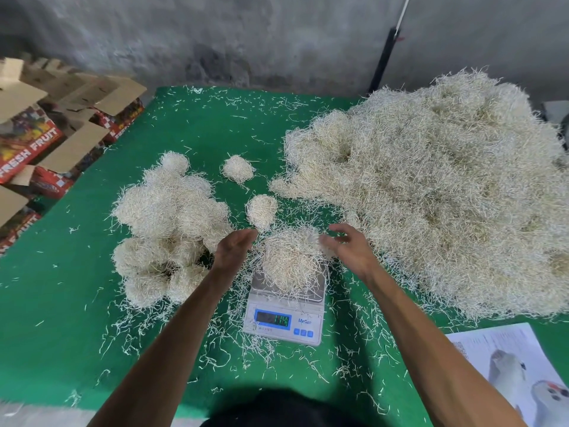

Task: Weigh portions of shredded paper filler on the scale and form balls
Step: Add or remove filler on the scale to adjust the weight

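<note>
A small white digital scale [284, 325] stands on the green table [61, 303], its display lit. A heap of pale shredded paper [289, 261] lies on its pan. My left hand [234, 249] hovers at the heap's left side with fingers relaxed. On the right side of the heap is my right hand [346, 246], fingers loosely spread and holding nothing. A cluster of several formed balls [166, 232] sits to the left. Two single balls [261, 209] [237, 168] lie behind the scale. The big loose pile of filler [446, 195] covers the table's right side.
Open cardboard fruit boxes [46, 134] are stacked off the table's left edge. A printed sheet [517, 374] lies at the front right corner. Loose strands are scattered across the green cloth around the scale. A grey wall stands behind the table.
</note>
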A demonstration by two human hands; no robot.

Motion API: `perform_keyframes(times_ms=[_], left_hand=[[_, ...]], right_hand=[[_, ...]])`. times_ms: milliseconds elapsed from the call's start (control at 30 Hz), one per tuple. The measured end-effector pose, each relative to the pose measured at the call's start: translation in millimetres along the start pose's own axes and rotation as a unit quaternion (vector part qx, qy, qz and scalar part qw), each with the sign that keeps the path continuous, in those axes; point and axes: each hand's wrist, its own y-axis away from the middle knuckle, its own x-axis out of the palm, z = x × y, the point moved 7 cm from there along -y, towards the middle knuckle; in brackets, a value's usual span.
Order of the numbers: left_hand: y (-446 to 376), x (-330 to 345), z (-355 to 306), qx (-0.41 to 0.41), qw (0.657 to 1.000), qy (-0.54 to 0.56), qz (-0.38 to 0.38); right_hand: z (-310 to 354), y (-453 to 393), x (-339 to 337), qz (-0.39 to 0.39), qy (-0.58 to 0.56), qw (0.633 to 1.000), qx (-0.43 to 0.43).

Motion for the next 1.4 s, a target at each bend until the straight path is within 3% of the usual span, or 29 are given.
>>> perform_keyframes(times_ms=[133, 233, 400, 533, 600, 667, 833, 1400], left_hand=[[-2, 3, -1, -0.001, 1.000, -0.007, -0.006], [-1, 4, -4, 0.006, 1.000, -0.010, -0.012], [0, 4, -4, 0.004, 1.000, -0.009, -0.021], [-1, 6, 2, -0.008, 1.000, -0.004, -0.025], [-1, 9, 5, -0.014, 1.000, -0.003, -0.025], [-1, 13, 6, -0.018, 0.999, -0.003, -0.027], [2, 13, 5, -0.032, 0.998, -0.028, -0.044], [8, -5, 13, -0.071, 0.992, -0.071, -0.076]], right_hand=[[3, 2, 11, 0.041, 0.054, 0.998, 0.004], [8, 0, 5, 0.018, 0.021, 0.999, -0.020], [35, 1, -54, -0.133, -0.138, 0.979, -0.066], [39, -1, -110, -0.281, -0.278, 0.917, -0.048], [30, -1, -121, -0.306, -0.311, 0.899, -0.037], [13, -4, -117, -0.297, -0.313, 0.902, -0.012], [-31, -2, -84, -0.261, -0.189, 0.940, 0.114], [-35, -5, -38, -0.207, -0.181, 0.958, 0.080]])
